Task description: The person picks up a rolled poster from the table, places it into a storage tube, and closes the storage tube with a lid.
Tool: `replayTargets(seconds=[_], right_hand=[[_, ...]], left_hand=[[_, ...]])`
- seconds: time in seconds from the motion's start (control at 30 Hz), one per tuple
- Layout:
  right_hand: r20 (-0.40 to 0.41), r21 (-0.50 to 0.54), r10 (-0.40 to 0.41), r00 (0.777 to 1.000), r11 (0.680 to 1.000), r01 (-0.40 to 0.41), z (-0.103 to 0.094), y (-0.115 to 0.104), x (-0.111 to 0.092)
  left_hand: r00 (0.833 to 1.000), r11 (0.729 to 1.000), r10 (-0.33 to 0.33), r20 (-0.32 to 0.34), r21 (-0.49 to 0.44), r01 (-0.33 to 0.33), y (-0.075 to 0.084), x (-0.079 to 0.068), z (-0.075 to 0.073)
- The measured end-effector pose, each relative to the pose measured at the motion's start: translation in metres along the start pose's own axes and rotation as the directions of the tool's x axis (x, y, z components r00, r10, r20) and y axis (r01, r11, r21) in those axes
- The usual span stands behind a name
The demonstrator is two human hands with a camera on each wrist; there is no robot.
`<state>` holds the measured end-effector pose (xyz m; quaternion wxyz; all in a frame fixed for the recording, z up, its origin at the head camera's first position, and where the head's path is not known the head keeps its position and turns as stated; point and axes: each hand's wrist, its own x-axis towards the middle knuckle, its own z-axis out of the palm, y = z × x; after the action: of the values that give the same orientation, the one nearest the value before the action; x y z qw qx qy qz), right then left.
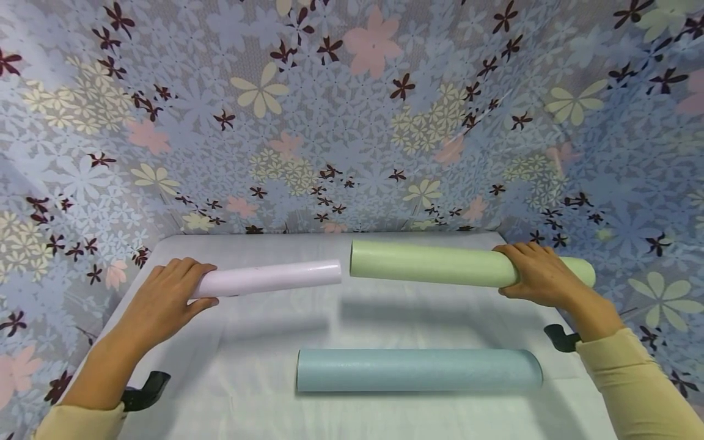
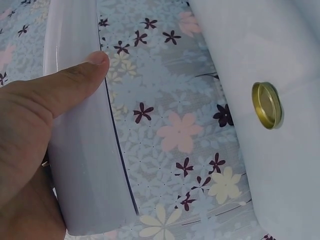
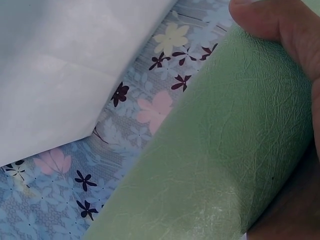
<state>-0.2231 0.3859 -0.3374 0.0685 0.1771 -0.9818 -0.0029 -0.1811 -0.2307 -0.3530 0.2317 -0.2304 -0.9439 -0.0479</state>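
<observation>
My left hand (image 1: 173, 296) grips a slim, glossy pale lilac roll (image 1: 275, 277) near its left end, and the thumb lies across it in the left wrist view. Toward the right, a thicker light green roll (image 1: 429, 263) is held by my right hand (image 1: 539, 275) near its right end. Its surface looks finely creased in the right wrist view. Both rolls are raised over the table, shadows beneath them, their inner ends close but apart. A pale blue roll (image 1: 418, 370) lies crosswise on the table in front of them.
A white cover lies over the table (image 1: 258, 391). Floral fabric (image 1: 330, 122) hangs behind it and at both sides. On the white surface, the left wrist view shows a round gold lid (image 2: 266, 105). Black curved pieces (image 1: 145, 391) sit by both wrists.
</observation>
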Motion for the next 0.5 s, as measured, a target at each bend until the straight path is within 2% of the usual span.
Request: replayTargets(seconds=[0.27, 0.5], right_hand=[[-0.021, -0.024, -0.017, 1.0, 1.0, 0.016, -0.0004, 0.0014, -0.0018], [-0.025, -0.022, -0.024, 0.999, 0.999, 0.024, -0.0019, 0.0018, -0.0043]], left_hand=[[0.998, 0.999, -0.039, 0.043, -0.008, 0.04, 0.0003, 0.0025, 0.0005], [0.998, 0.999, -0.046, 0.047, -0.019, 0.047, 0.0009, 0.0048, 0.0018]])
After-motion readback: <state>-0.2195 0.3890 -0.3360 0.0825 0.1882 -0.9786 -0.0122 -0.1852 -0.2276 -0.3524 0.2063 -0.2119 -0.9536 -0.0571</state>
